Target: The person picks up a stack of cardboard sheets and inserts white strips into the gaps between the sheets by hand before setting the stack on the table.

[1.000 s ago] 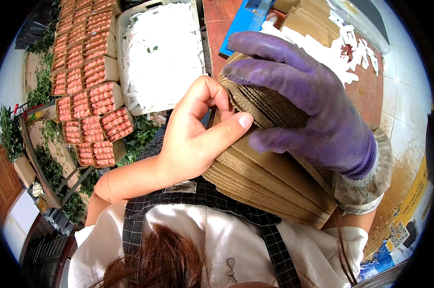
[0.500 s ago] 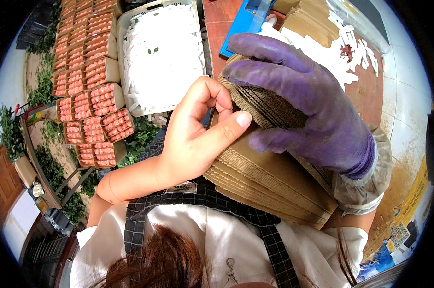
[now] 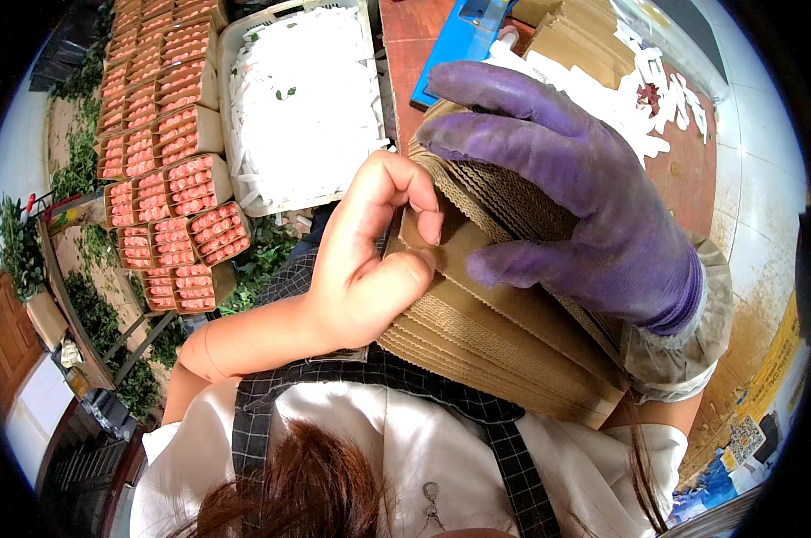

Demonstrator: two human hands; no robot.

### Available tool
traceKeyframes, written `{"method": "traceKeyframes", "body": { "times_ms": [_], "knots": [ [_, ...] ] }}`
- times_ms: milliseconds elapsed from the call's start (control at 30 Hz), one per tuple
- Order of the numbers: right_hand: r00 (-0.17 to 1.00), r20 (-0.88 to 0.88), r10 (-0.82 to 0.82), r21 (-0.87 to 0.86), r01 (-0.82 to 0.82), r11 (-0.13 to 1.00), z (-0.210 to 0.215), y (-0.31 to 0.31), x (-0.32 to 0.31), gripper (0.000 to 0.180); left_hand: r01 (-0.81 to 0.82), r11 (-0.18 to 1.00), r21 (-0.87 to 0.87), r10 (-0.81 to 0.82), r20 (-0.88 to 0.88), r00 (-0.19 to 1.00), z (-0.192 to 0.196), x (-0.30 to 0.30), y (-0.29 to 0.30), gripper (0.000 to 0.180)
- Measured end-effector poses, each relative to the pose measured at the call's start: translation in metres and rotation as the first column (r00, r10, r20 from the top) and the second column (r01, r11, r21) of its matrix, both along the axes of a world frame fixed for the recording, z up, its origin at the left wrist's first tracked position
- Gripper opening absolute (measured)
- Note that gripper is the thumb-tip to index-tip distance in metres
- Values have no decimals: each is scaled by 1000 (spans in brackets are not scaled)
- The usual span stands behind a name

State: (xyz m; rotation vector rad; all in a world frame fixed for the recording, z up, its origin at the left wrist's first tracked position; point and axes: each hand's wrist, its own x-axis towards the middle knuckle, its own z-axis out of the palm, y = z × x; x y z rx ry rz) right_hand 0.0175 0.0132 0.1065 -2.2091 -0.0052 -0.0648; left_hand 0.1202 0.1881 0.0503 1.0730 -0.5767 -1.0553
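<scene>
Stack of flat corrugated cardboard blanks (image 3: 504, 332), held against the chest above a black checked apron (image 3: 334, 403), long axis slanting from upper left down to lower right. Right hand (image 3: 585, 206), in a purple glove, spread over the top of the stack with the thumb hooked under the front sheet: grip clasped on the cardboard. Bare left hand (image 3: 370, 260) at the stack's left end, the nearer one to the loose sheet edges, fingers curled and thumb and fingertips pinching the corner of the front sheet. Stack thus directly between both hands, rightward of the left grip. Left of the stack, a white crate of pale strips (image 3: 298, 99) and rows of open boxes of pink-red pieces (image 3: 168, 188). Beyond the stack, a reddish tabletop (image 3: 405, 45) with a blue tool (image 3: 464, 40).
</scene>
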Motion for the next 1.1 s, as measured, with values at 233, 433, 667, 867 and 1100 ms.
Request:
{"method": "traceKeyframes", "body": {
  "times_ms": [233,433,667,867,1100],
  "knots": [
    [1000,-8,11,-10,-11,1000,4,3,2,63,79,990,120,-77,-26,997,2,-1,-5,21],
    [1000,-18,2,-10,-2,1000,4,2,1,62,70,988,140,-72,9,997,-1,-1,-4,21],
    [1000,-10,12,-8,-12,1000,1,0,0,60,45,988,148,-43,-15,999,2,-2,-1,21],
    [1000,2,25,-17,-25,1000,3,-1,1,60,-36,994,100,21,143,990,-4,-2,2,23],
    [1000,12,25,-9,-25,1000,1,-2,0,60,64,989,132,-67,15,998,3,0,0,20]
  ]
}}
